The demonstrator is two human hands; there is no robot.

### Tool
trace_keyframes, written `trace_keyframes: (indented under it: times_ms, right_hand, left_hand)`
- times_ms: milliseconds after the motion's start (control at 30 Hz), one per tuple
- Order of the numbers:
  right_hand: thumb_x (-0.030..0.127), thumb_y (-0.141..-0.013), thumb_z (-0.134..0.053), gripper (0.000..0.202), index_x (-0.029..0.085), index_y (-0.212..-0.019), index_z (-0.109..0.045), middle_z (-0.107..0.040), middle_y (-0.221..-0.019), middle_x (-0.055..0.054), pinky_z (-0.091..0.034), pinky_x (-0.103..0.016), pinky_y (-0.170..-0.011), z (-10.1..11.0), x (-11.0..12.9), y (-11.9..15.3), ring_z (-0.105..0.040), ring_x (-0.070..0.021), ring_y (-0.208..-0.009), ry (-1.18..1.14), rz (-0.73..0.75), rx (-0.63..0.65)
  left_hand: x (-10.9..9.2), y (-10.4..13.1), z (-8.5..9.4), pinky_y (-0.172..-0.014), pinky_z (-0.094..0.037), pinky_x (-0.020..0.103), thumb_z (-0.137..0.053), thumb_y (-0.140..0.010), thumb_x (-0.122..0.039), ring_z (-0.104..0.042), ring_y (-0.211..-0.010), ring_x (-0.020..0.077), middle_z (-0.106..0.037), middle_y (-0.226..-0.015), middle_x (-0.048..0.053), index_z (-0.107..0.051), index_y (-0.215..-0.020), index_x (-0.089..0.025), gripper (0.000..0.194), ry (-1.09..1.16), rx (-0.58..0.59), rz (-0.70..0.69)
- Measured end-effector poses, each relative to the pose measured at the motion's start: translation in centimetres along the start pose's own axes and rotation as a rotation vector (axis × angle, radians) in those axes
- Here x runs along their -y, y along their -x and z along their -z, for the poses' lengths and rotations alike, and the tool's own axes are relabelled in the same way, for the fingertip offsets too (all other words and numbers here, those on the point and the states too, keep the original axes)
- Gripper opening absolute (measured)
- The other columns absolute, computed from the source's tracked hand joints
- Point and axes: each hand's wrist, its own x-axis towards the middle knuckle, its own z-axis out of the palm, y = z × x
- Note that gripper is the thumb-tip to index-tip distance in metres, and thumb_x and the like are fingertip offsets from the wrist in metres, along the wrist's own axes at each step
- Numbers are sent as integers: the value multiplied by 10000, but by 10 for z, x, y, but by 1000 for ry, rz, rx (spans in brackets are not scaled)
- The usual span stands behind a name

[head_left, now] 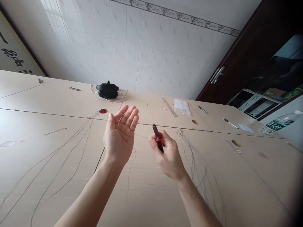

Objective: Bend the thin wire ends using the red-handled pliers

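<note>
My left hand (120, 137) is raised above the table, palm up, with its fingers stretched out and slightly curled; nothing shows on the palm. To its right, my right hand (167, 154) is closed around a small dark tool with red parts (155, 130). The tool's narrow black end points up and away from me, while my fingers hide the rest, so its exact kind is unclear. One thin dark thread (141, 136) runs between the two hands, and a loose strand (129, 179) hangs or lies below the left one. The hands are apart.
Long thin strands lie in a bundle (193, 157) at right and another group (71, 151) at left. Farther back are a black case with a white cord (107, 90), a ruler (169, 107), a plastic bag (182, 107), pens (203, 109) and a water bottle (281, 123).
</note>
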Motion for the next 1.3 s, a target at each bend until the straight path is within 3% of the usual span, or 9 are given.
trace_keyframes:
  times_ms: [100, 200, 267, 367, 533, 733, 867, 1133, 1300]
  right_hand:
    - [314, -935, -518, 165, 226, -805, -467, -536, -767, -9, -432, -315, -700, 2, 2, 1, -503, -168, -720, 9, 13, 15]
    - [286, -933, -520, 145, 225, -811, -471, -550, -776, -10, -442, -323, -734, 8, 5, 2, -517, -171, -742, 33, 52, 33]
    - [269, -934, -516, 136, 225, -811, -476, -553, -766, -5, -440, -315, -730, 14, 6, 2, -520, -168, -742, 57, 85, 31]
    - [250, -935, -511, 138, 225, -803, -482, -564, -767, 0, -430, -290, -690, 21, 7, 1, -526, -159, -736, 82, 122, 13]
    - [256, -932, -521, 154, 223, -787, -479, -558, -735, 10, -437, -282, -673, 25, 5, 0, -529, -149, -706, 101, 131, -17]
    - [270, -943, -521, 150, 218, -803, -501, -570, -756, 5, -450, -287, -693, 27, 4, -1, -546, -144, -709, 79, 121, -40]
    - [250, -940, -525, 164, 221, -783, -492, -541, -718, 20, -416, -266, -644, 30, 4, -3, -520, -136, -684, 92, 160, -96]
    - [262, -935, -534, 186, 215, -762, -483, -498, -695, 35, -387, -250, -608, 33, 1, -5, -475, -116, -630, 96, 146, -154]
    - [261, -932, -538, 180, 217, -765, -489, -490, -686, 43, -394, -243, -617, 31, 2, -6, -466, -113, -624, 87, 137, -175]
  left_hand:
    - [7, 1, 3, -1049, -466, 327, -386, -1005, -453, -608, -1224, 204, -682, -1267, 100, -669, -1077, -186, 396, -126, 67, -82]
    - [12, 2, 5, -1023, -475, 357, -452, -976, -494, -634, -1182, 231, -700, -1227, 130, -662, -1108, -153, 422, -263, 96, -55]
    - [14, 2, 6, -946, -510, 338, -480, -962, -498, -675, -1081, 229, -733, -1127, 140, -668, -1082, -126, 433, -387, 144, 3]
    - [15, 3, 7, -708, -536, 280, -486, -956, -499, -696, -803, 190, -751, -912, 117, -671, -964, -113, 428, -619, 326, 153]
    - [17, 7, 8, -437, -393, 204, -384, -990, -509, -547, -451, 97, -645, -588, 14, -613, -733, -146, 500, -834, 666, 376]
    - [14, 7, 10, -464, -458, 233, -352, -989, -537, -618, -485, 144, -678, -596, 74, -589, -684, -137, 556, -853, 789, 549]
    - [12, 4, 14, -455, -465, 222, -322, -975, -608, -642, -483, 150, -704, -625, 94, -628, -746, -125, 616, -734, 841, 666]
    - [2, 0, 19, -596, -562, 248, -356, -997, -545, -718, -624, 176, -755, -749, 130, -677, -764, -115, 585, -643, 995, 753]
    - [3, -2, 22, -439, -526, 219, -369, -1002, -504, -704, -523, 179, -754, -730, 167, -693, -752, -88, 583, -436, 1181, 997]
